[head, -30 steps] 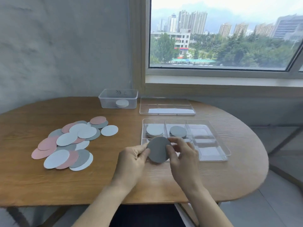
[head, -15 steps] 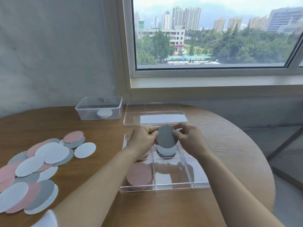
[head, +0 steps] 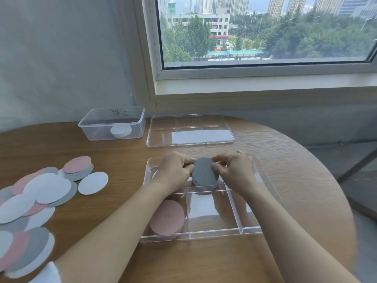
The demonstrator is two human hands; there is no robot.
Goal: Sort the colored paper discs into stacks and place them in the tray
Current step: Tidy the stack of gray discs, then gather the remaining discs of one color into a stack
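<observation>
I have two hands in view. The left hand (head: 175, 170) and the right hand (head: 234, 170) each keep a curled grip on one dark grey round paper disc (head: 205, 171), with thumb and fingertips pinching its opposite edges. The disc is held at the top of the grey disc stack (head: 206, 186); I cannot tell whether it touches the stack.

That stack stands in the far middle compartment of the one clear plastic tray (head: 204, 234), which has six compartments, three across and two deep. I count two stacks plainly in it: the grey one and a pink disc stack (head: 167, 218) in the near left compartment. The far left compartment is mostly hidden behind the left hand, so I cannot tell its contents.

Behind the tray lies one flat clear gridded lid (head: 189, 129). Left of that is one clear rectangular plastic box (head: 91, 130) holding one white disc stack (head: 120, 131).

On the wooden tabletop (head: 285, 180), well to the left, spreads a heap of loose pink, white and grey discs (head: 47, 186), overlapped too much for me to count.
</observation>
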